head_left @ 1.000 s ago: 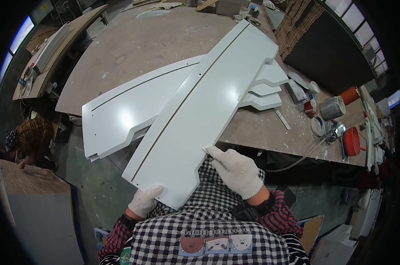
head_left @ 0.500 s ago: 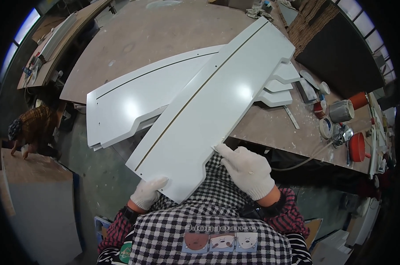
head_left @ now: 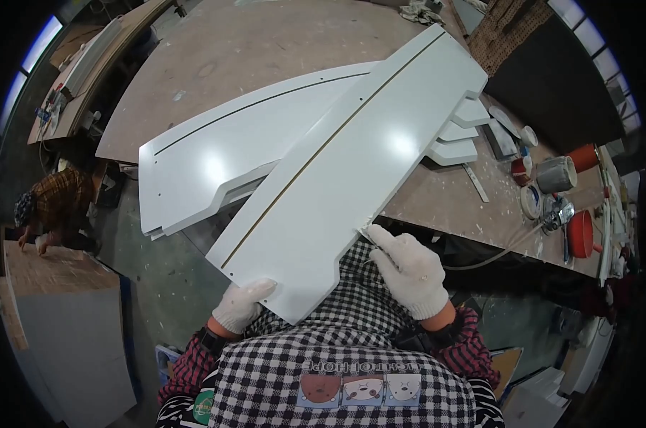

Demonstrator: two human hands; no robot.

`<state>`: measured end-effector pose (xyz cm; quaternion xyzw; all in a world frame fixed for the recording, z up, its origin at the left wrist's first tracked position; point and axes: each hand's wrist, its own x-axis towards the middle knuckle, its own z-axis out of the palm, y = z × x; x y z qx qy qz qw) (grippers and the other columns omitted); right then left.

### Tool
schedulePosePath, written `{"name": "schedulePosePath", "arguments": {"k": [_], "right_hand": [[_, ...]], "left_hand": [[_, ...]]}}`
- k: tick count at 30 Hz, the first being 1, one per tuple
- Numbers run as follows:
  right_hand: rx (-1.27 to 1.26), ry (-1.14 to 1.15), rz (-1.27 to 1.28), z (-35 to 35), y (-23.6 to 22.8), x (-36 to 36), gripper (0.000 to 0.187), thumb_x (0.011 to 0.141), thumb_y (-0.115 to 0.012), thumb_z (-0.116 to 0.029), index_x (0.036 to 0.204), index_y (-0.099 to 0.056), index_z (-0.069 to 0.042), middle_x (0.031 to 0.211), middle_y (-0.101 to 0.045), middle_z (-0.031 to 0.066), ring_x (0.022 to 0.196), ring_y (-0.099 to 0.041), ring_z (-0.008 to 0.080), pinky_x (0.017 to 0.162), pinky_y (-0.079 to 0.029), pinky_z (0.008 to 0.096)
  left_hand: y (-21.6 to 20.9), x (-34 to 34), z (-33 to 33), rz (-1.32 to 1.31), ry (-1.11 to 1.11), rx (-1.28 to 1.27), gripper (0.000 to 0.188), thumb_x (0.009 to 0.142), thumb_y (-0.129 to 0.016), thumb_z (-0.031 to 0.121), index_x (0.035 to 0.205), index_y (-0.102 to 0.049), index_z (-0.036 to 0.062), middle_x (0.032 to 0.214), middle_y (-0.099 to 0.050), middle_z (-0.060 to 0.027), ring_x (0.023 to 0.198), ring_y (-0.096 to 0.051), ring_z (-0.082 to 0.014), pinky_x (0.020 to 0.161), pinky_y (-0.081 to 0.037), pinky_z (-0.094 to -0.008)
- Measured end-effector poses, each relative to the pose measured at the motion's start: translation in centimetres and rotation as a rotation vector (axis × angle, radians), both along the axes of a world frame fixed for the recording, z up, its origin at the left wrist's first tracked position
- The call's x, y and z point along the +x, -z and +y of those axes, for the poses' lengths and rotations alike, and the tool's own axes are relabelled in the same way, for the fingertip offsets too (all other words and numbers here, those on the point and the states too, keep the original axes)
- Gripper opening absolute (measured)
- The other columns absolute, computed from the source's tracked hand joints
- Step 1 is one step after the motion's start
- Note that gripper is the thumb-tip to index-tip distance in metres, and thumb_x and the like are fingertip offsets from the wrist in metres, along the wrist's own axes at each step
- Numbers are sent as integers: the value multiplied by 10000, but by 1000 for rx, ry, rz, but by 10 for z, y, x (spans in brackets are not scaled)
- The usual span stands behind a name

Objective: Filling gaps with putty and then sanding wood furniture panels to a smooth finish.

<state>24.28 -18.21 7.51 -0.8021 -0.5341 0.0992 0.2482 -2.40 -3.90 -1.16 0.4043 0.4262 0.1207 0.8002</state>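
Note:
A long white panel [head_left: 323, 185], with a dark groove along one side and a stepped cut-out on the other, lies slantwise before me. Its near end reaches past the table edge over my lap. My left hand [head_left: 241, 305], in a white knit glove, grips that near end with the thumb on top. At the panel's right edge, just beyond the step, is my gloved right hand [head_left: 409, 274]. Its fingers are pinched together against the edge, around a small pale thing too hidden to name. Underneath lie similar white panels [head_left: 216, 143], fanned to the left.
The brown worktable [head_left: 216, 43] spreads out ahead. On its right stand a grey pot [head_left: 556, 175], a red pan [head_left: 580, 234], a spray gun [head_left: 557, 212] with a hose, and a metal strip [head_left: 476, 182]. Another person [head_left: 59, 203] bends over a board at far left.
My right hand has slid a little along the panel's edge, away from me. The panel and my left hand sit slightly farther right in view; the left grip is unchanged.

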Motion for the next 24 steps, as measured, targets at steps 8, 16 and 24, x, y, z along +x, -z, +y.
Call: {"name": "schedulePosePath", "arguments": {"k": [8,16,24], "right_hand": [[24,115,-126,12,-4,16,367,855,-616,-208,1218,-567,-224,738,-566,72,654,-599,238,565,-479,346],[-76,78,-133,10,-5,1,391,845,-624,-175,1231,-580,-223,716,-557,80,636,-588,244,554,-470,344],[-156,-16,-43,5,-16,-2,343,853,-610,-175,1195,-603,-201,732,-561,82,655,-588,244,576,-472,340]], "left_hand": [[0,0,0,-58,-8,-17,224,888,-557,33,1100,-588,-32,1031,-640,-109,942,-629,-223,836,-517,-355],[-1,1,0,-26,14,6,236,891,-540,34,1112,-578,-39,1049,-634,-113,952,-626,-223,837,-513,-357],[-2,1,1,-54,28,31,218,890,-564,51,1087,-591,-39,1033,-641,-112,944,-629,-226,841,-513,-359]]}}
